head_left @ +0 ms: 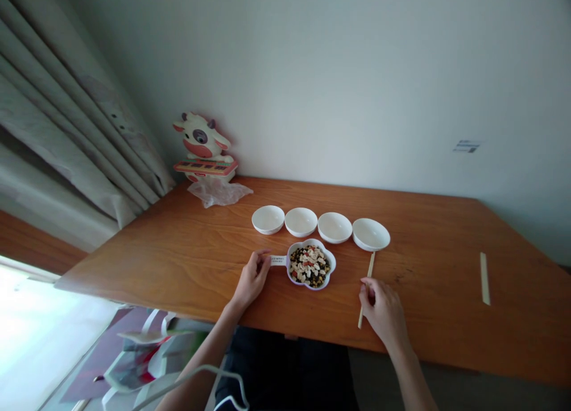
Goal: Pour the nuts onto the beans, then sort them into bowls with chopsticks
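Note:
A flower-shaped dish (332,268) with a short labelled handle (279,260) stands on the table, filled with peanuts and small dark and yellow grains (308,267). My left hand (253,277) pinches the end of that handle. To the right of the dish, my right hand (382,307) has its fingers closed on a pair of chopsticks (360,316), which lie along the tabletop and point away from me. Their far tips reach close to the rightmost white bowl (371,235). Several white bowls stand in a row behind the dish, the leftmost bowl (268,220) among them.
At the back left of the wooden table (428,232) sits a cow-shaped toy keyboard (205,149) with a clear plastic bag (218,192) before it. A pale strip (485,278) lies at the right. Bags (147,357) and a white cable (200,369) are at lower left.

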Tool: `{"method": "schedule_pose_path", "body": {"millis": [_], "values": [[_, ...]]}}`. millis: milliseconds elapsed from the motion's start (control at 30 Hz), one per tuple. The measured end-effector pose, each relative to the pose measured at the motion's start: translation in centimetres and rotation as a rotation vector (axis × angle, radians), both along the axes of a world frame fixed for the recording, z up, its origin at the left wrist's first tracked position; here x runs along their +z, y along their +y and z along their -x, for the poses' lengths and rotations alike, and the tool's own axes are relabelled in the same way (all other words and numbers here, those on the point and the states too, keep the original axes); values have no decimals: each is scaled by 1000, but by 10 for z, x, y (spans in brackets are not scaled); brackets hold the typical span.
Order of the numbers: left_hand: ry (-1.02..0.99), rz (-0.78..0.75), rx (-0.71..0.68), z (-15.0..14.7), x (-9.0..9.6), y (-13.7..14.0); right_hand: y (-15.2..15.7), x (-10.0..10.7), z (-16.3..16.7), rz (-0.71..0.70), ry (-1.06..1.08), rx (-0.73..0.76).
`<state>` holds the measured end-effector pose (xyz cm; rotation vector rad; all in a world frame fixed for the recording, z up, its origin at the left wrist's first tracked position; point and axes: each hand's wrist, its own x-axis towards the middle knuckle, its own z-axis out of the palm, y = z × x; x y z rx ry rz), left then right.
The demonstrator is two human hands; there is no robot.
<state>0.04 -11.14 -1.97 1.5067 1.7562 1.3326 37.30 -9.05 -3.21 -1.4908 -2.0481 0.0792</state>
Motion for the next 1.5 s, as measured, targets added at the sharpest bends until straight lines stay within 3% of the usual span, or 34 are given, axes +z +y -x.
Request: {"method": "schedule_pose_path", "body": {"millis": [233, 467, 733, 900, 1167, 1300, 1500], "values": [[-2, -7, 3, -4, -2, 3, -5, -3, 5, 14, 16, 109], [24, 21, 4, -4, -4, -3, -15, 6, 5, -23, 19, 74], [49, 16, 21, -7, -7, -20, -46, 9, 9, 40, -75, 182], [57, -8, 29, -8, -8, -31, -51, 5, 12, 28, -64, 170], [67, -22, 33, -10, -6, -38, -66, 1, 46, 42, -52, 223], [68, -26, 33, -10, -5, -39, -68, 3, 61, 77, -39, 252], [41, -39, 28, -11, -4, -40, -56, 11, 52, 96, -2, 258]]}}
